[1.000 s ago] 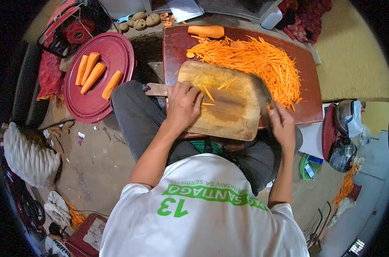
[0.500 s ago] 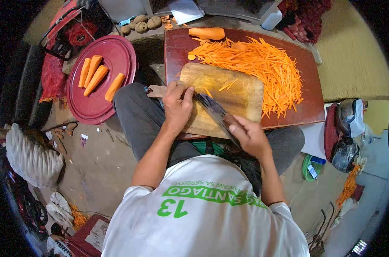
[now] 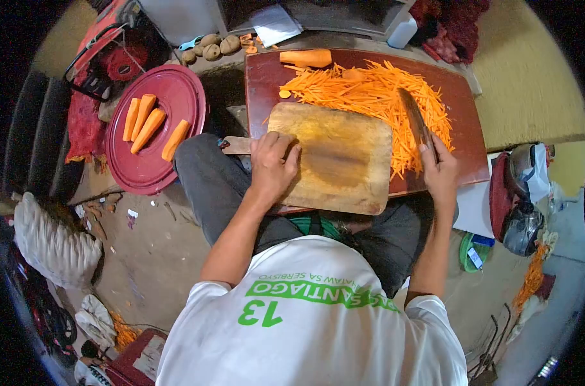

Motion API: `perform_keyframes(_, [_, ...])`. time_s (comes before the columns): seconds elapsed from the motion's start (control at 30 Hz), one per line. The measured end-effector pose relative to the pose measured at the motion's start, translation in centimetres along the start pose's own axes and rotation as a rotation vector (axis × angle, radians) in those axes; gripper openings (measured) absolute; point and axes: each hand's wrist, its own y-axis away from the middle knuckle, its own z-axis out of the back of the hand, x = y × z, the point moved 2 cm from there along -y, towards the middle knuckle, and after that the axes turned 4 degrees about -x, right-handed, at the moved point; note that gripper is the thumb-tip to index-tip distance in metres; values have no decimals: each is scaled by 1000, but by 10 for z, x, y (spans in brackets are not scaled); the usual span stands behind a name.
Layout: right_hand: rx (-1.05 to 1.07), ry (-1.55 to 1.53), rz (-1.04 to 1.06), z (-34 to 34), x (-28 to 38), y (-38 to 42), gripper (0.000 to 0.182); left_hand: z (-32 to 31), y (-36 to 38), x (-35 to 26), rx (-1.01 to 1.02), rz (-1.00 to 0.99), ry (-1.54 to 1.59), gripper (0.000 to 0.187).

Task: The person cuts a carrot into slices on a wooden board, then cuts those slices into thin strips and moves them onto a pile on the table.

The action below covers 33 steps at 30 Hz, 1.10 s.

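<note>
My right hand (image 3: 440, 168) is closed round the handle of a knife (image 3: 416, 119), its blade pointing away from me over the carrot strips. A wooden cutting board (image 3: 344, 154) lies at the near side of the dark red tabletop (image 3: 466, 141), its surface bare of strips. At the board's left end, beside its handle, my left hand (image 3: 274, 166) grips it with curled fingers. Behind and to the right of the board spreads a heap of cut carrot strips (image 3: 370, 93). A large peeled carrot piece (image 3: 305, 58) sits at the far left of the tabletop.
On the left, a round red lid (image 3: 193, 96) holds several peeled carrots (image 3: 148, 130). Several potatoes (image 3: 230, 44) and a white sheet (image 3: 276, 26) are beyond the tabletop. A green basin (image 3: 466, 252) with a phone in it stands on the floor at right.
My right hand has swung the knife from the board to the right, over the heap. The few strips on the board are gone from it. My left hand stays at the board's left end.
</note>
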Motion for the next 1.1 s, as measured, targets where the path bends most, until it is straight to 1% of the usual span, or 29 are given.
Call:
perform_keyframes(0.03, [-51, 20, 37, 5, 0, 3, 40, -1, 0, -1, 6, -3, -12, 13])
perform_keyframes(0.13, [-111, 219, 247, 16, 14, 15, 43, -2, 0, -1, 30, -22, -37, 14])
perform_keyframes(0.2, [-53, 313, 371, 12, 20, 24, 46, -4, -3, -5, 54, -39, -36, 14])
perform_keyframes(0.23, [-24, 362, 433, 9, 22, 29, 48, -7, -7, -10, 67, -78, -1, 15])
perform_keyframes(0.3, [4, 432, 469, 0, 20, 38, 52, -18, -14, -25, 92, -148, 71, 18])
perform_keyframes(0.33, [27, 452, 477, -2, 19, 42, 53, -23, -23, -42, 69, -224, 82, 18])
perform_keyframes(0.43, [52, 474, 554, 1, 28, 51, 55, -50, -63, -89, 101, -310, 216, 27])
perform_keyframes(0.5, [59, 495, 597, 6, 34, 56, 55, -76, -87, -112, 185, -381, 147, 33])
perform_keyframes(0.57, [66, 539, 603, 13, 37, 63, 55, -104, -104, -125, 242, -440, 69, 39])
perform_keyframes(0.63, [68, 573, 591, 18, 34, 67, 55, -130, -114, -124, 274, -479, -33, 45])
perform_keyframes(0.67, [69, 582, 573, 17, 29, 71, 55, -141, -118, -122, 321, -462, -38, 52])
perform_keyframes(0.77, [56, 579, 578, 10, 20, 74, 54, -149, -114, -129, 359, -475, 11, 54])
perform_keyframes(0.8, [50, 574, 588, 8, 18, 74, 54, -150, -108, -131, 367, -526, 42, 51])
perform_keyframes(0.9, [74, 572, 548, 6, 16, 73, 55, -159, -103, -128, 337, -588, -40, 47])
perform_keyframes(0.93, [73, 571, 539, 7, 16, 72, 55, -167, -110, -123, 333, -585, -87, 43])
perform_keyframes(1.03, [64, 541, 521, 8, 16, 71, 54, -172, -131, -110, 339, -574, -244, 41])
perform_keyframes(1.07, [52, 513, 511, 9, 14, 74, 54, -165, -132, -106, 206, -609, -215, 24])
perform_keyframes(1.1, [41, 484, 498, 8, 11, 77, 54, -158, -133, -98, 192, -594, -198, 24])
